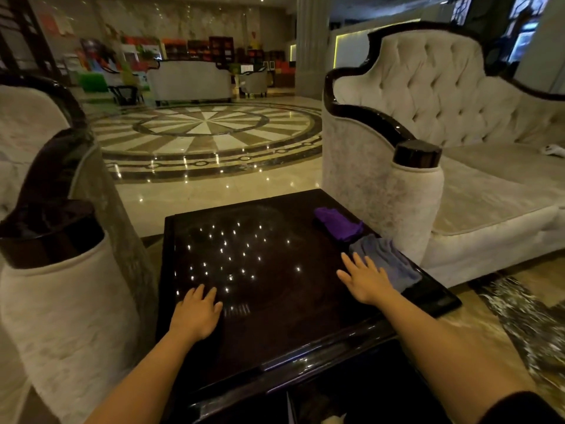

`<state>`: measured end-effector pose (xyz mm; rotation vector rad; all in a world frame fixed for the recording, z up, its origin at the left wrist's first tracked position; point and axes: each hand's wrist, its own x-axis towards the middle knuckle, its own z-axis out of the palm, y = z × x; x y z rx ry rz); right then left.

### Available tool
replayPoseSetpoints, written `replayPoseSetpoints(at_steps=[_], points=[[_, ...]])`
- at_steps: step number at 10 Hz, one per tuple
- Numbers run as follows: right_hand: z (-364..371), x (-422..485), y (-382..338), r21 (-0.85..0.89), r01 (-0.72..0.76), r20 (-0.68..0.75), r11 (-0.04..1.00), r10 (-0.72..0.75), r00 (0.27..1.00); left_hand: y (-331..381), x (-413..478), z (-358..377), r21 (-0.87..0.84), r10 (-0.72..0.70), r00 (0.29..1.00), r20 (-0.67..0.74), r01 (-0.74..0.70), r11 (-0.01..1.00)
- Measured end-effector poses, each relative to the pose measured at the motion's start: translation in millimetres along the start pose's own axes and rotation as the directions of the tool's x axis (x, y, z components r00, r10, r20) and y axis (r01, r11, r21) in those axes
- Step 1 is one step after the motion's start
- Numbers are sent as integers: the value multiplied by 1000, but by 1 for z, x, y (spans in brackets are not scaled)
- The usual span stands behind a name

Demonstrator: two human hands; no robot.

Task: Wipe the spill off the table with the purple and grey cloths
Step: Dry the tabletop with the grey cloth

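A dark glossy square table (275,341) stands in front of me, its top reflecting many small ceiling lights. A faint smear shows near the far middle of the top. The purple cloth (337,223) lies crumpled at the far right edge. The grey cloth (386,260) lies just nearer, along the right edge. My right hand (365,278) rests flat with fingers spread, just left of the grey cloth and touching its edge. My left hand (197,313) lies flat on the near left part of the top, fingers apart, holding nothing.
A pale tufted sofa (458,123) with a dark wooden armrest (417,154) stands close to the table's right side. An armchair (64,289) with a dark arm cap stands close on the left. Polished marble floor (208,133) stretches beyond the table.
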<state>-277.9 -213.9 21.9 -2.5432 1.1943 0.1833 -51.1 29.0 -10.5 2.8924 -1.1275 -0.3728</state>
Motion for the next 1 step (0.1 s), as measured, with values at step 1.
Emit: replayPoseSetpoints(at_steps=[1], points=[[-15,-17,-19,22,46,12,999,-47,999,5,-11,-20,10,-3,1000,14,3,1000]])
